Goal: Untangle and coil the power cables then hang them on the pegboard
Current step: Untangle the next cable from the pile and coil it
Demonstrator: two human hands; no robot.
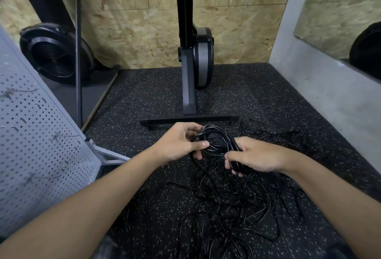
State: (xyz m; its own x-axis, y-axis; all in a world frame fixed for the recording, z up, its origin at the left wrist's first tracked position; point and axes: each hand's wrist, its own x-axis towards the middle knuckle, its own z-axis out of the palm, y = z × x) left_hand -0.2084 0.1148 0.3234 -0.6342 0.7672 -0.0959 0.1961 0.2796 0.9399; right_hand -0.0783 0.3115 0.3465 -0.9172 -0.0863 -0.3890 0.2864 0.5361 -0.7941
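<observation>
A black cable coil [218, 138] of several loops hangs between my two hands above the floor. My left hand [179, 142] grips the coil's left side, thumb lying across the loops. My right hand [254, 156] holds the coil's right side, fingers curled round the bundled strands. Below and to the right, a loose tangle of thin black power cables [237, 201] sprawls over the speckled floor, and strands run from it up into the coil. The grey pegboard [37, 139] leans at the left with several small hooks on it.
A black rowing machine stands upright against the chipboard wall, its foot bar [189, 119] just beyond my hands. A black fan unit [55, 54] sits at the back left behind a thin pole. A grey wall [321, 85] borders the right. The pegboard's metal foot [107, 153] juts onto the floor.
</observation>
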